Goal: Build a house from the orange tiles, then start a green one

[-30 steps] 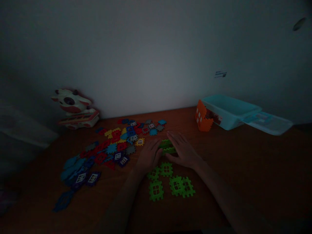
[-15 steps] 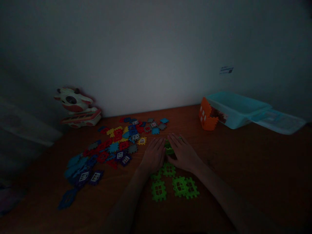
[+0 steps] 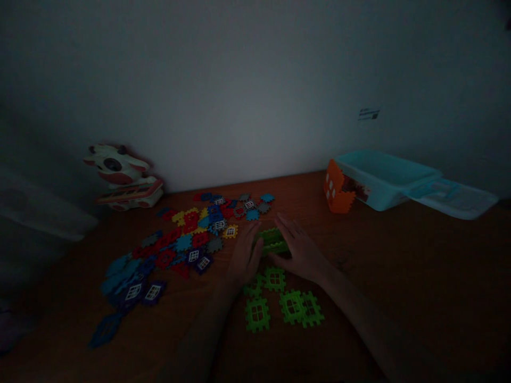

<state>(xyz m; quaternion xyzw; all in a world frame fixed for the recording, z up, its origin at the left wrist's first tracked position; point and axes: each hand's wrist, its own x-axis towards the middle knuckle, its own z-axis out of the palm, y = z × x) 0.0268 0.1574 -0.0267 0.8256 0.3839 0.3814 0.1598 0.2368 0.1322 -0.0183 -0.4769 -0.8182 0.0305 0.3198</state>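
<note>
Between my hands is a green assembly of interlocking plastic tiles (image 3: pixel 273 240), standing low on the table. My left hand (image 3: pixel 244 256) is at its left end, fingers stretched forward and thumb against the side. From the right, my right hand (image 3: pixel 300 252) grips the other end, with fingers over the far corner and thumb along the near side. Loose green window tiles lie just in front: one (image 3: pixel 274 279) nearest the assembly, another (image 3: pixel 257 314) closer to me, and an overlapping pair (image 3: pixel 293 306) to the right. Dim light hides the fingertips' exact contact.
Left of my hands spreads a pile of red, blue, yellow and grey tiles (image 3: pixel 165 259). A cow-shaped toy keyboard (image 3: pixel 128 181) stands by the wall. At back right are an orange tile structure (image 3: pixel 336 189) and a pale blue bin (image 3: pixel 383 199) with its lid (image 3: pixel 459 202).
My left hand has turned upright and shifted slightly left, uncovering more of the green assembly. The right hand stays at its end. The whole view has shifted slightly.
</note>
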